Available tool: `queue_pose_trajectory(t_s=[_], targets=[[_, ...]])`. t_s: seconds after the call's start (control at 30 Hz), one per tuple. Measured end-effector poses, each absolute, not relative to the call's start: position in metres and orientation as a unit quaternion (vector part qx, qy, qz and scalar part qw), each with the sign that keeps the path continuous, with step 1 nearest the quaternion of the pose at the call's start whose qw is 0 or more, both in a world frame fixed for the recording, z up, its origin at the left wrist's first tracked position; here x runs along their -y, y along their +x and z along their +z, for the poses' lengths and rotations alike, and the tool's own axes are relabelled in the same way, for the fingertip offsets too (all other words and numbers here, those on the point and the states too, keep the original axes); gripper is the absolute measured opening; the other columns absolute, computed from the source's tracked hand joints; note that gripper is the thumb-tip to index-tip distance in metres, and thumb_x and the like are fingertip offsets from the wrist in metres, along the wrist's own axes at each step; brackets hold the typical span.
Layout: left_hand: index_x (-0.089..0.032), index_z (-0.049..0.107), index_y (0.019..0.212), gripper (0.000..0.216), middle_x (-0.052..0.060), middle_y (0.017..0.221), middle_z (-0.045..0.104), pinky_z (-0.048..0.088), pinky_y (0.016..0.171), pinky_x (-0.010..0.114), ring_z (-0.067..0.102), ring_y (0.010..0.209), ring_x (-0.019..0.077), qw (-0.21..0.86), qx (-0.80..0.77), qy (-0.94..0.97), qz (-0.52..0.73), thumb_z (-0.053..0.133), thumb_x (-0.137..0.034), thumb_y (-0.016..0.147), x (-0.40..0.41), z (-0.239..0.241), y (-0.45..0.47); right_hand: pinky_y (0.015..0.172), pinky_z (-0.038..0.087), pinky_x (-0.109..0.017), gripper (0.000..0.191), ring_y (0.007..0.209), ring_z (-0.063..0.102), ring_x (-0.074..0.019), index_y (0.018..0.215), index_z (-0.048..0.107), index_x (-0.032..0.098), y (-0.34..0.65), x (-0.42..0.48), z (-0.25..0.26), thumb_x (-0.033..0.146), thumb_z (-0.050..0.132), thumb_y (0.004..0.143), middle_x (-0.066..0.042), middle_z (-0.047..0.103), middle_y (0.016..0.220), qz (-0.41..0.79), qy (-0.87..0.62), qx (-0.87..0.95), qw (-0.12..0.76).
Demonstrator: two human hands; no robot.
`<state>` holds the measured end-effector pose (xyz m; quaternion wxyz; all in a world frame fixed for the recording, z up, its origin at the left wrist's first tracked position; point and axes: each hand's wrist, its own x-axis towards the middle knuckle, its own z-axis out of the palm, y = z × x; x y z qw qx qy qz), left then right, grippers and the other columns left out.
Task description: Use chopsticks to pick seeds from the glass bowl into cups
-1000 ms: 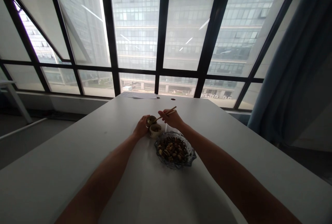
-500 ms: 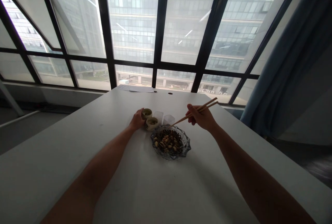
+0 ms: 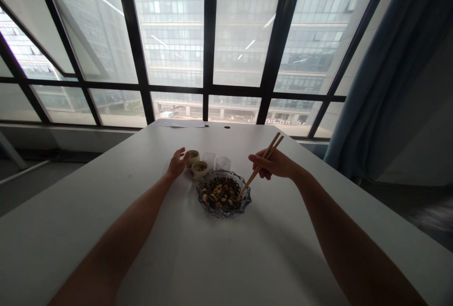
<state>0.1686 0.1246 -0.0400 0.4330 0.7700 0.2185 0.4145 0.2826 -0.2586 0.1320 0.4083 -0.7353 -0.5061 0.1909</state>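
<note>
A pair of wooden chopsticks (image 3: 260, 167) is gripped in my right hand (image 3: 273, 163). Their tips reach down into the right side of a scalloped glass bowl (image 3: 247, 206), among brown and tan nuts and seeds (image 3: 220, 191). My left hand (image 3: 177, 162) is open, fingers apart, beside the left edge of a small pale cup (image 3: 193, 156); I cannot tell whether it touches it. In front of that stands a second small cup (image 3: 199, 170) with dark markings and something in it. Two clear plastic cups (image 3: 209, 160) sit to their right, behind the bowl.
Everything stands on a long white table (image 3: 226, 259). White papers (image 3: 180, 123) lie at its far end, near two dark round holes. Beyond are large framed windows (image 3: 244, 32), and a blue curtain (image 3: 368, 93) hangs on the right.
The chopsticks have swung steeper, their tips moving from the bowl's back rim into its right side. My left hand has loosened from the cup, fingers spreading. The view has shifted slightly.
</note>
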Motion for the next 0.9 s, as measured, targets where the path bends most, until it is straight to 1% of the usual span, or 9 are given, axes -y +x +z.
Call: queue_pose_trajectory(t_s=[0.1,0.27,0.43,0.63,0.77,0.9], targets=[[-0.017,0.057,0.129,0.058,0.018,0.139,0.059,0.052,0.099,0.045,0.063,0.118,0.0287,0.418,-0.221,0.762,0.442,0.058,-0.059,0.089,-0.127,-0.040,0.167,0.038,0.045,-0.021,0.055,0.037,0.057,-0.0113,0.064,0.070,0.014,0.284,0.261,0.133,0.066,0.069,0.080,-0.005,0.065,0.049,0.197,-0.737,0.516,0.390],[-0.018,0.058,0.128,0.061,0.017,0.134,0.062,0.055,0.092,0.043,0.065,0.114,0.0289,0.416,-0.220,0.763,0.443,0.060,-0.063,0.087,-0.128,-0.040,0.167,0.040,0.047,-0.021,0.048,0.039,0.061,-0.0128,0.064,0.071,0.015,0.281,0.259,0.132,0.061,0.074,0.078,-0.005,0.068,0.050,0.224,-0.729,0.525,0.378],[-0.017,0.058,0.128,0.059,0.017,0.135,0.062,0.055,0.092,0.043,0.065,0.113,0.0288,0.406,-0.220,0.770,0.441,0.059,-0.060,0.087,-0.125,-0.038,0.167,0.041,0.048,-0.022,0.047,0.040,0.062,-0.0135,0.064,0.071,0.015,0.278,0.257,0.130,0.060,0.075,0.077,-0.005,0.068,0.050,0.235,-0.726,0.521,0.382],[-0.012,0.056,0.130,0.059,0.021,0.135,0.061,0.056,0.091,0.043,0.065,0.115,0.0300,0.400,-0.220,0.778,0.431,0.058,-0.054,0.089,-0.123,-0.037,0.166,0.039,0.047,-0.022,0.049,0.038,0.061,-0.0132,0.064,0.069,0.015,0.278,0.258,0.132,0.061,0.071,0.081,-0.005,0.067,0.049,0.213,-0.731,0.522,0.383],[-0.014,0.056,0.130,0.057,0.020,0.134,0.062,0.056,0.092,0.043,0.065,0.116,0.0296,0.412,-0.223,0.776,0.423,0.062,-0.051,0.086,-0.124,-0.039,0.167,0.037,0.045,-0.021,0.056,0.037,0.059,-0.0124,0.065,0.069,0.015,0.281,0.260,0.133,0.069,0.068,0.080,-0.005,0.065,0.048,0.192,-0.727,0.512,0.415],[-0.015,0.052,0.136,0.067,0.020,0.141,0.058,0.054,0.097,0.045,0.063,0.120,0.0303,0.436,-0.213,0.781,0.393,0.070,-0.044,0.079,-0.126,-0.043,0.169,0.034,0.042,-0.021,0.063,0.034,0.055,-0.0116,0.063,0.069,0.014,0.290,0.260,0.129,0.076,0.068,0.073,-0.005,0.063,0.045,0.159,-0.707,0.470,0.503]])
